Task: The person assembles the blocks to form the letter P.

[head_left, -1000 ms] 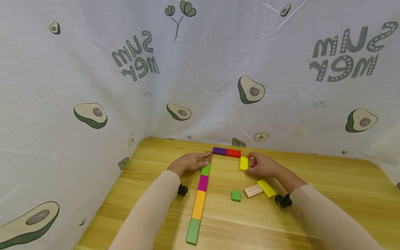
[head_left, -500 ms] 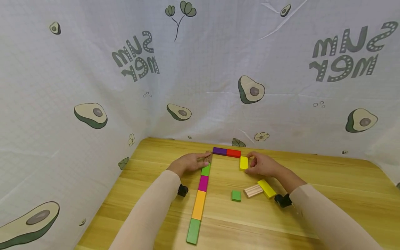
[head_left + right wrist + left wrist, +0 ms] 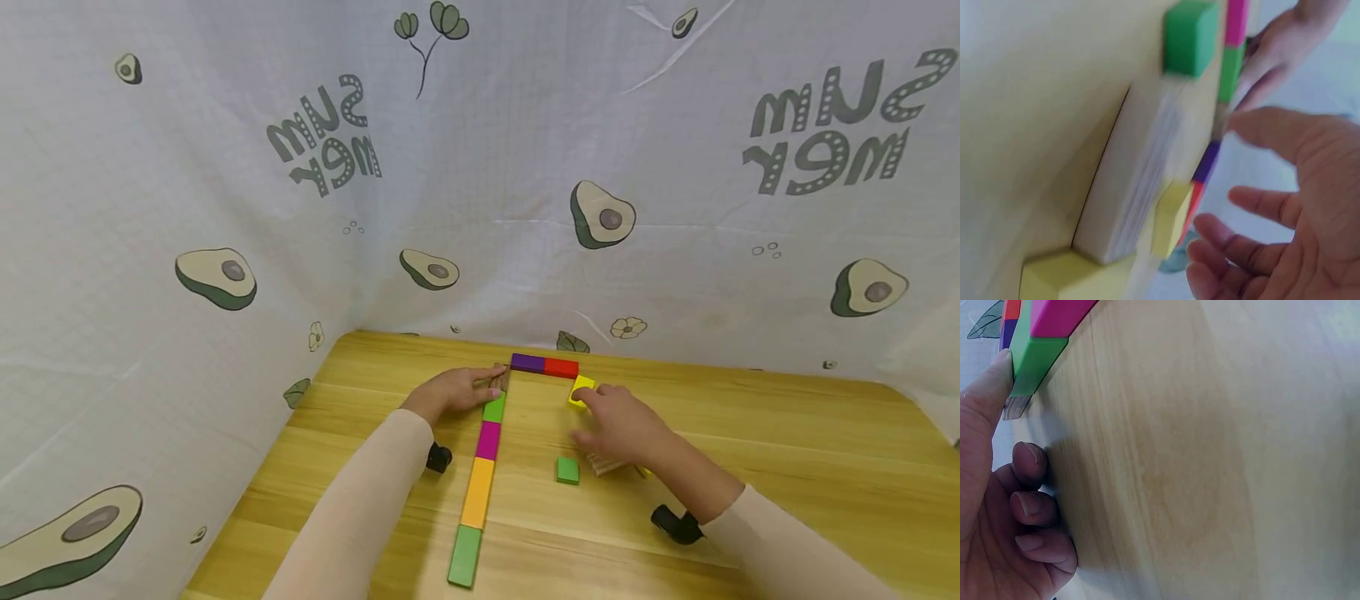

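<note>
Drawn back, right hand (image 3: 618,425) spreads fingers wide, yellow block (image 3: 581,389) beyond fingertips.

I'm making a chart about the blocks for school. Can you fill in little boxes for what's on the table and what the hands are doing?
Table: wooden table
Block line: green, orange, pink, green blocks in a row
Top row: purple block, red block
Left hand: rests beside the row's far end
Right hand: open, holds nothing
Loose: small green block, yellow block

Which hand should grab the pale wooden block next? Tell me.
Right. The right hand hovers open directly over the pale wooden block, while the left hand rests against the colored column's top.
</note>
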`<state>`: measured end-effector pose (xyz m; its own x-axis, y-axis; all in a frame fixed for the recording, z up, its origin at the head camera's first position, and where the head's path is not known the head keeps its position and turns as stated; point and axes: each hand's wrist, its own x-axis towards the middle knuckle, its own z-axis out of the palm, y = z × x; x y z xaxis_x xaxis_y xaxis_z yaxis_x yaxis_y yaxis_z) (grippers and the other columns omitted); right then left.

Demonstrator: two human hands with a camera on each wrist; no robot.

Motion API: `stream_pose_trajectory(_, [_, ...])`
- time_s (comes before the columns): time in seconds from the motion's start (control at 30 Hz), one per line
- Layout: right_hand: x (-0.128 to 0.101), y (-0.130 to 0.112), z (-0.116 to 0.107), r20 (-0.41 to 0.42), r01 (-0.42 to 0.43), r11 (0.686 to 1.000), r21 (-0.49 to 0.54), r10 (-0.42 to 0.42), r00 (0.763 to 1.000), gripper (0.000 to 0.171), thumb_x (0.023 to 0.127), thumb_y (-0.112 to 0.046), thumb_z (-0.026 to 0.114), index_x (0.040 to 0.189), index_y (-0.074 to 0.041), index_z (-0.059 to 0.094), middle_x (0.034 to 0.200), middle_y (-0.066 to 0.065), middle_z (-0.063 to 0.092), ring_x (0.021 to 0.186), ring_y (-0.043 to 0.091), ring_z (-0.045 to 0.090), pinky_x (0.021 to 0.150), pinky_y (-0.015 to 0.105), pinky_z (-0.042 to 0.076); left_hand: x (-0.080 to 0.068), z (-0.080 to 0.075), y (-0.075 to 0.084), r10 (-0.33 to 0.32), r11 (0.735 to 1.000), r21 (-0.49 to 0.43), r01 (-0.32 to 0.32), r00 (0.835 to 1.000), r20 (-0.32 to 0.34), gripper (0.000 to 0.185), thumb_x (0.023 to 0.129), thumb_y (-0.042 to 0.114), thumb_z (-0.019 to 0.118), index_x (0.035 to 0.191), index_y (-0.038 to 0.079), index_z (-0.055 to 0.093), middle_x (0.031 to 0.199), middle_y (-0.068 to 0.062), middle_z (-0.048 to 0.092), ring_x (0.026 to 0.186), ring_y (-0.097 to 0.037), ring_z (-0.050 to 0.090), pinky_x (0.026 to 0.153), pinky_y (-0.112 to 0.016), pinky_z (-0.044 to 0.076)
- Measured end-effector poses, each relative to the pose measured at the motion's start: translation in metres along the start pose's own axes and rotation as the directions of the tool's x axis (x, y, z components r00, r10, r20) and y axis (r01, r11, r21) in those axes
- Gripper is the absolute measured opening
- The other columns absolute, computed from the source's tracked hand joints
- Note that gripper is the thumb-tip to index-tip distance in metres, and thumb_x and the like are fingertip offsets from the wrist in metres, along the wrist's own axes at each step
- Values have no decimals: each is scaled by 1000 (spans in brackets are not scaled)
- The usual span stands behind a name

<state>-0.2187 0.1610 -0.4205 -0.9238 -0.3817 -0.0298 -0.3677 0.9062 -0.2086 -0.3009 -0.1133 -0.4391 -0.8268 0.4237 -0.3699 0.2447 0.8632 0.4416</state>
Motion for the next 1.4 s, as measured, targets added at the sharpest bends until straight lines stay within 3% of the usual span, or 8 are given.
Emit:
stream_pose_trajectory(0.13, [3, -2, -1, -25, -84, 996, 19, 85, 996, 65, 76, -43, 73, 126, -6, 51, 107, 17, 56, 95, 35, 55, 80, 50, 49, 0, -1, -1, -3, 1000, 5, 3, 1000, -9, 54, 91, 56, 43, 141, 50, 25, 148, 0, 31, 134, -30, 26, 106, -51, 23])
stream_pose_trajectory(0.27, [22, 23, 4, 9, -162, 977, 138, 162, 987, 80, 75, -45, 73, 132, 1, 42, 114, 23, 53, 100, 37, 53, 84, 53, 46, 1, -1, -3, -3, 1000, -8, 3, 1000, -11, 53, 91, 55, 43, 141, 50, 25, 148, -1, 31, 134, -30, 26, 106, -51, 22])
stream_pose_trajectory(0.4, [34, 49, 11, 81, -157, 961, 228, 142, 986, 84, 73, -49, 74, 130, 3, 43, 106, 17, 58, 91, 30, 55, 80, 48, 48, 1, 0, -2, 7, 1000, -12, -7, 1000, -9, 54, 91, 56, 44, 141, 50, 26, 148, -1, 29, 134, -30, 25, 106, -51, 22])
stream_pose_trajectory(0.5, [36, 56, 12, 84, -132, 959, 252, 114, 990, 78, 72, -49, 74, 126, 2, 48, 100, 13, 60, 87, 26, 55, 77, 45, 48, 1, 0, -1, 11, 1000, 0, -11, 1000, -13, 54, 91, 56, 45, 141, 49, 26, 148, -1, 30, 134, -30, 26, 106, -50, 23])
stream_pose_trajectory(1.4, [38, 64, 11, 156, -180, 934, 308, 137, 978, 76, 72, -44, 77, 130, -3, 48, 97, 9, 56, 83, 24, 50, 74, 38, 47, 0, 1, 1, 5, 1000, 3, -5, 1000, -10, 54, 92, 53, 44, 142, 47, 26, 149, 0, 29, 135, -29, 24, 108, -48, 21])
